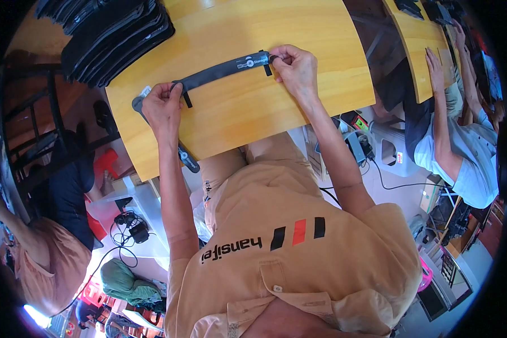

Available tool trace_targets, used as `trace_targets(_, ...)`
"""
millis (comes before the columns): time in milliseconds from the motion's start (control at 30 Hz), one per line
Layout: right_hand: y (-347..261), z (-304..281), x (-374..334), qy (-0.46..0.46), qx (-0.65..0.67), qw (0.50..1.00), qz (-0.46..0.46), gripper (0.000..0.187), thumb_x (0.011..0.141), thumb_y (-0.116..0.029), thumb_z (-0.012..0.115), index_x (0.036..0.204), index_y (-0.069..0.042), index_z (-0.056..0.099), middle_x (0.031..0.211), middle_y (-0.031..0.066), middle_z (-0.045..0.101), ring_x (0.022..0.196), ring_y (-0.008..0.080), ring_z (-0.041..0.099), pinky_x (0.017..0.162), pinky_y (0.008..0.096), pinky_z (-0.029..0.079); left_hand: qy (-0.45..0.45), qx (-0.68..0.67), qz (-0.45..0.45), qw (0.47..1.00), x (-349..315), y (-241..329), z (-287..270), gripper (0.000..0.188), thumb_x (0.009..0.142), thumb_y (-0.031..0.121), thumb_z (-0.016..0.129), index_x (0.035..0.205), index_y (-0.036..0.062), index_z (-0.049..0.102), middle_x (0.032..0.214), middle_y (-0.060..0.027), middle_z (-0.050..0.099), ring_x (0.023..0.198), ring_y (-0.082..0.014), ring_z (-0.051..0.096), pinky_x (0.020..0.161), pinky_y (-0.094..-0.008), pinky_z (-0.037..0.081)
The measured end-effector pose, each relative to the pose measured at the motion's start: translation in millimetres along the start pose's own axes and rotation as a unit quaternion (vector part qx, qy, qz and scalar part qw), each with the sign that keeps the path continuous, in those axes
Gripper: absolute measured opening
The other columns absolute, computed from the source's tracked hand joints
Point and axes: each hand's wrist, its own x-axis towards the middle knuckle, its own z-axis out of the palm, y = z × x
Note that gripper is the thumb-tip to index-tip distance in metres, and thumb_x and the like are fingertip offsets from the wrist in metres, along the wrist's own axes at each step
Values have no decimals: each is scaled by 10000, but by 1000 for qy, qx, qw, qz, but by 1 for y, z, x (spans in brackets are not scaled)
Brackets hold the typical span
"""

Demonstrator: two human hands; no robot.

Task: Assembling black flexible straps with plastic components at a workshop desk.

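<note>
Table [253, 107]: yellow wood, grained top. On it, toward 10 o'clock: stack [121, 42], black, many layers. Across the middle, from 9 to 1 o'clock: strap [217, 75], dark grey, printed; whether flat or lifted, hard to tell. Second table [416, 50], at 2 o'clock: yellow; dark items [409, 8] on its 12 o'clock end.

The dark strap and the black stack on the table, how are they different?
The dark strap is one long, narrow band, while the black stack has many flat pieces piled in layers. The left hand and right hand pinch the dark strap, but no hand touches the black stack. The dark strap shows pale printing; none is clear on the black stack. Both look dark.
</note>
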Motion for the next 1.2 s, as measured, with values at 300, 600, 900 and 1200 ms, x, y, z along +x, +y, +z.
trace_targets(300, 14, 5, 3, 29, -46, 997, -62, 115, 662, 19, 603, 770, 18, 642, 589, 83, 590, 502, 126, 565, 476, 259, 446, 33, 52, 26, 998, -1, 0, 3, 165, 758, 132, 662, 797, -25, 630, 601, -63, 597, 509, -110, 541, 507, -243, 429)
trace_targets(600, 12, 6, 6, 40, -114, 983, -138, 84, 697, 37, 557, 754, 40, 619, 556, 52, 560, 447, 96, 515, 399, 233, 406, 74, 111, 79, 988, -6, 3, 8, 179, 728, 134, 683, 779, -12, 593, 619, -102, 584, 566, -200, 562, 568, -304, 444)
trace_targets(900, 8, 4, 2, 52, -156, 972, -168, 94, 656, -3, 576, 735, 24, 621, 616, 160, 578, 559, 262, 585, 555, 356, 470, 113, 119, 131, 978, -10, 1, 7, 166, 730, 97, 661, 796, 3, 541, 662, -116, 556, 616, -269, 550, 597, -358, 438)
trace_targets(1200, -15, 5, -44, 12, -242, 924, -296, 320, 740, -45, 533, 1054, 15, 547, 1099, 171, 533, 1011, 308, 517, 876, 396, 416, 78, 138, 260, 953, -43, 14, 4, 359, 825, 211, 578, 1094, -21, 527, 1099, -194, 545, 1049, -321, 506, 883, -406, 395)
